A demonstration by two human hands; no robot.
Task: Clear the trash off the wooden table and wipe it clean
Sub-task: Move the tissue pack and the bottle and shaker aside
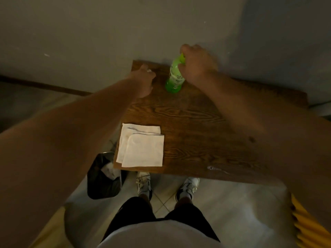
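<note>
Counts: you have one green bottle [174, 77], one folded white cloth [141, 146], one black bin [102, 178], and one small white scrap [148, 70] showing at your left fingers.
Wooden table [197, 131]: it stands pushed against the wall, and you stand at its near edge with both arms stretched across it.
Right hand [198, 64]: your fingers are curled closed around the top of the green bottle, gripping it at the neck.
Green bottle: it stands upright on the table near the far edge, close to the wall, its base on the wood.
Left hand [145, 81]: it lies low at the far left corner of the table, fingers drawn in, with the white scrap at the fingertips; the picture is blurred there, so whether you have pinched the scrap or only touch it cannot be told.
White cloth: it lies flat at the near left corner of the table, folded with its layers offset, well apart from both of your hands.
Black bin: it sits on the floor just beside the table's near left corner, lined with a dark bag, with pale crumpled paper inside.
Feet: your two pale shoes [143, 183] stand on the tiled floor under the table's near edge.
</note>
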